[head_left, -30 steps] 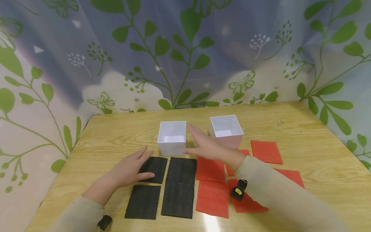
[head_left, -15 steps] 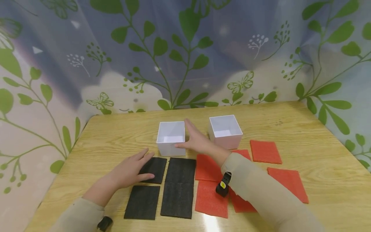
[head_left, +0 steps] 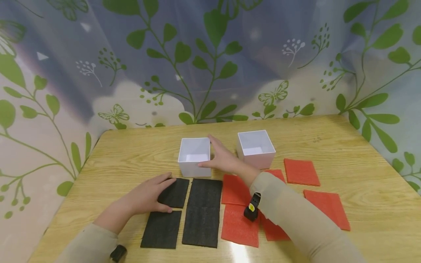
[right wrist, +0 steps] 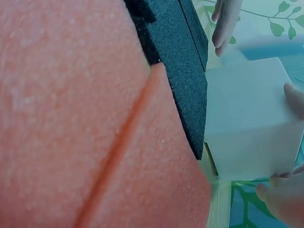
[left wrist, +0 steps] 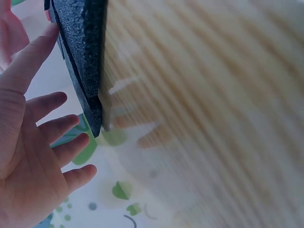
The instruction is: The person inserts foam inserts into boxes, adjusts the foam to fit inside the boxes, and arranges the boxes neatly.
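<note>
My right hand [head_left: 225,157] holds the right side of a white open-topped square box [head_left: 192,170]. Its thumb lies on the front face and its fingers reach the back right corner; in the right wrist view the thumb and fingertips touch the box [right wrist: 247,109]. My left hand [head_left: 139,196] is over a black square sheet [head_left: 177,193] left of centre, fingers by its far side and thumb by its near edge. In the left wrist view the thumb meets the black sheet's edge [left wrist: 83,47], while the other fingers are spread and slightly bent.
A second white box [head_left: 258,159] stands to the right, behind my right forearm. More black sheets [head_left: 201,219] and several red square sheets [head_left: 240,230] lie flat on the wooden table [head_left: 131,153]. A leaf-patterned curtain [head_left: 197,73] hangs behind it.
My right hand has moved left from between the boxes onto the left box, then stayed there. My left thumb and fingers have shifted slightly down toward the near edge of the black sheet.
</note>
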Available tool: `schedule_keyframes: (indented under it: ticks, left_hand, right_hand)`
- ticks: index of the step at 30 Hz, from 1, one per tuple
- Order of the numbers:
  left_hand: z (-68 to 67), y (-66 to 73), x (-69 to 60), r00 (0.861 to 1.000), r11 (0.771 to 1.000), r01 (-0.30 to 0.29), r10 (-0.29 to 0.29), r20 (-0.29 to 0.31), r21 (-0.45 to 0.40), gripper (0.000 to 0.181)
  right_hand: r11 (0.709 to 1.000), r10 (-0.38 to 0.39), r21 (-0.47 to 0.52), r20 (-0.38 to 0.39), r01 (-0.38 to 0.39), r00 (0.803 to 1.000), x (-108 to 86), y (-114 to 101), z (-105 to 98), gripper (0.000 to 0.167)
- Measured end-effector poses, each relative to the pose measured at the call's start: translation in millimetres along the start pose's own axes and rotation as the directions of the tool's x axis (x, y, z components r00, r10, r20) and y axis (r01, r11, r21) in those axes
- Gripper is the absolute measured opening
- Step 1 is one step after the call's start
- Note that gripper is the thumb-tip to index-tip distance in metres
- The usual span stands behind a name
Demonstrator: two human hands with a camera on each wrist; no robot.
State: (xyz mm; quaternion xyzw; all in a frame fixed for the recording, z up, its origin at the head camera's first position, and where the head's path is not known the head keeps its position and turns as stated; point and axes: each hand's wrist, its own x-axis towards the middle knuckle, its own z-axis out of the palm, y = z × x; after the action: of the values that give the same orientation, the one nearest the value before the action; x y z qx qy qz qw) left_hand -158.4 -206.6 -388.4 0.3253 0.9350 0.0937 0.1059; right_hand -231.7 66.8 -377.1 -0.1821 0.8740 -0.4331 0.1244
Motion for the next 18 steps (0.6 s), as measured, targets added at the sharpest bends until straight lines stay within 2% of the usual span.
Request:
schedule_keyframes:
  ticks: [4, 18]
  left_hand:
    - [0.9, -0.5, 3.6, 1.0, 1.0, -0.015, 0.015, 0.011, 0.011, 0.09]
    - [1.0, -7.8, 12.1, 0.995, 0.999, 0.035, -0.033, 0.096, -0.016, 0.094]
  right_hand:
    - [1.0, 0.025, 0.009, 0.004, -0.025, 1.0, -2.2, 2.9, -1.1, 0.114]
    - [0.997, 0.058, 0.058, 0.023, -0.06, 0.998, 0.3, 10.2, 2.5, 0.115]
